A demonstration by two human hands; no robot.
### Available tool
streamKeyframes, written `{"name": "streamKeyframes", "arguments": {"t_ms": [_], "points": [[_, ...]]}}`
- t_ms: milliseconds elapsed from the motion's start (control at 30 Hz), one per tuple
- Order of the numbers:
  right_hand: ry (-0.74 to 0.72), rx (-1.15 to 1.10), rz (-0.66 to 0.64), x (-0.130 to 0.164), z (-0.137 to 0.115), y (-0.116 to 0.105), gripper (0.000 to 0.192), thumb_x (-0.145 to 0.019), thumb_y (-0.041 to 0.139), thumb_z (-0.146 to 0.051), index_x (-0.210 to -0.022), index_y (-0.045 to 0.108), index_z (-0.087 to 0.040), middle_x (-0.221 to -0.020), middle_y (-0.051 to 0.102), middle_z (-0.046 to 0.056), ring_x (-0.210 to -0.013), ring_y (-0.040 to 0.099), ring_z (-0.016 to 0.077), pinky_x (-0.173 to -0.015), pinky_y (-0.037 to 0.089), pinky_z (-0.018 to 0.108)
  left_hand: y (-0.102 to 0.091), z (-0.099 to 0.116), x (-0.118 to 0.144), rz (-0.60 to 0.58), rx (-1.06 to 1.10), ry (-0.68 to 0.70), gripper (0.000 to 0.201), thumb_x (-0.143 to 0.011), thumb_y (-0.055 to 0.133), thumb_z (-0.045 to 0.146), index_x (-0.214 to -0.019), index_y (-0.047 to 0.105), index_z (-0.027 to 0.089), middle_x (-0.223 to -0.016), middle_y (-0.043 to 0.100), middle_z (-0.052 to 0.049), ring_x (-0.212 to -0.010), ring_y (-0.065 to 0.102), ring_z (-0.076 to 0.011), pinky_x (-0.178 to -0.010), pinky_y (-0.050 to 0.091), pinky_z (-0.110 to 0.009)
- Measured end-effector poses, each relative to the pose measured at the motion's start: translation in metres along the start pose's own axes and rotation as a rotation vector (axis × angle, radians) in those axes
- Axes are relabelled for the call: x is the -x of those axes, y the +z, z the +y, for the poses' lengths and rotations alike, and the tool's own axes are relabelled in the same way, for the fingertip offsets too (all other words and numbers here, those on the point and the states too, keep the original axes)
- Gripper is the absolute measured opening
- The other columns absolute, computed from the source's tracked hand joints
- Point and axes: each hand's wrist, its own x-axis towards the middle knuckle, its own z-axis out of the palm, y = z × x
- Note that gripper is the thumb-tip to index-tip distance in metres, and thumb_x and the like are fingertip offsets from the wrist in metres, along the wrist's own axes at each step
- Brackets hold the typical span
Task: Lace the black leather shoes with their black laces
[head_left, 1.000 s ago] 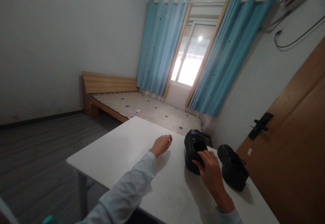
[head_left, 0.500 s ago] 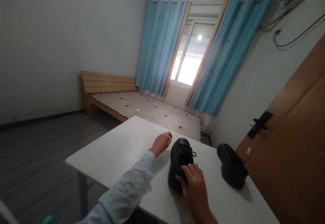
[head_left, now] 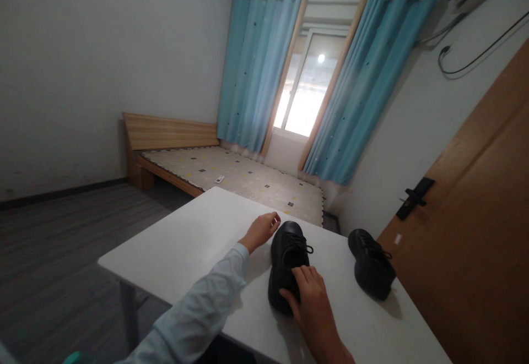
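A black lace-up shoe (head_left: 285, 243) rests on the white table (head_left: 185, 232), its toe pointing away from me. My right hand (head_left: 308, 292) grips it at the heel, fingers over the collar and thumb on the near side. My left hand (head_left: 261, 229), in a pale blue sleeve, hovers just left of the toe. Its fingers are loosely curled and apart, with nothing in them; whether the fingertips touch the shoe I cannot tell. A second black shoe (head_left: 372, 270) lies to the right, near the table's right edge.
Beyond the table stands a bed with a patterned mattress (head_left: 235, 177), a small white remote (head_left: 219, 179) on it. Blue curtains (head_left: 260, 66) flank the window. A wooden door (head_left: 471, 232) is close on the right. A green object (head_left: 76, 358) shows at the bottom left.
My left hand has come slightly closer to the shoe's toe. My right hand stays at the heel. The whole view has shifted a little.
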Motion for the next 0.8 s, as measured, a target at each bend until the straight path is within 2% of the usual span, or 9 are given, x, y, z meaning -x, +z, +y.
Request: {"name": "streamKeyframes", "arguments": {"t_ms": [133,233,333,400,467,600,800], "points": [[0.025,0.071,-0.094,-0.010,-0.004,-0.008,0.030,-0.060,0.076,-0.009,-0.083,0.058,-0.018,-0.085,0.063,0.008,-0.082,0.057,0.0288,-0.071,0.048,0.041,0.000,0.006,-0.001,-0.028,0.176,0.072,0.017,-0.083,0.050,0.026,-0.088,0.063,0.016,-0.083,0.066,-0.004,-0.073,0.060,-0.0128,-0.064,0.047,-0.021],[0.018,0.065,-0.179,-0.020,-0.001,-0.022,0.030,-0.058,0.080,-0.016,-0.080,0.059,-0.019,-0.084,0.064,0.007,-0.080,0.059,0.0283,-0.070,0.048,0.040,-0.003,0.013,0.000,-0.067,0.293,0.131,0.020,-0.084,0.050,0.027,-0.091,0.065,0.016,-0.093,0.067,-0.005,-0.082,0.061,-0.0134,-0.069,0.049,-0.022],[-0.003,-0.060,-0.223,-0.036,0.009,-0.043,0.015,-0.073,0.070,-0.023,-0.081,0.058,-0.020,-0.082,0.064,0.005,-0.076,0.059,0.0231,-0.068,0.048,0.035,-0.006,0.018,0.002,-0.093,0.339,0.158,0.023,-0.085,0.049,0.028,-0.094,0.067,0.017,-0.098,0.068,-0.005,-0.091,0.061,-0.0149,-0.078,0.049,-0.024],[-0.006,-0.155,-0.199,-0.050,0.020,-0.054,0.004,-0.081,0.061,-0.022,-0.082,0.058,-0.020,-0.082,0.063,0.004,-0.076,0.059,0.0207,-0.069,0.047,0.033,-0.008,0.019,0.003,-0.103,0.350,0.156,0.024,-0.085,0.049,0.028,-0.096,0.067,0.017,-0.100,0.069,-0.005,-0.094,0.061,-0.0155,-0.081,0.048,-0.025],[-0.015,-0.220,-0.136,-0.064,0.032,-0.058,0.004,-0.084,0.056,-0.023,-0.083,0.057,-0.019,-0.083,0.063,0.004,-0.079,0.059,0.0200,-0.072,0.046,0.032,-0.008,0.020,0.003,-0.113,0.359,0.154,0.024,-0.085,0.050,0.028,-0.097,0.067,0.017,-0.101,0.069,-0.005,-0.095,0.061,-0.0156,-0.082,0.048,-0.026],[0.012,-0.306,-0.004,-0.083,0.056,-0.044,0.008,-0.086,0.052,-0.024,-0.085,0.058,-0.018,-0.081,0.064,0.004,-0.077,0.059,0.0189,-0.073,0.046,0.032,-0.009,0.021,0.004,-0.134,0.355,0.154,0.024,-0.084,0.051,0.028,-0.097,0.067,0.018,-0.099,0.070,-0.004,-0.093,0.062,-0.0157,-0.083,0.047,-0.027],[-0.034,-0.384,0.049,-0.081,0.075,-0.008,0.013,-0.084,0.055,-0.030,-0.088,0.058,-0.018,-0.084,0.064,0.005,-0.080,0.059,0.0191,-0.073,0.048,0.033,-0.016,0.029,0.004,-0.146,0.395,0.153,0.024,-0.083,0.051,0.029,-0.096,0.068,0.016,-0.098,0.070,-0.005,-0.093,0.062,-0.0158,-0.084,0.046,-0.026]]}}
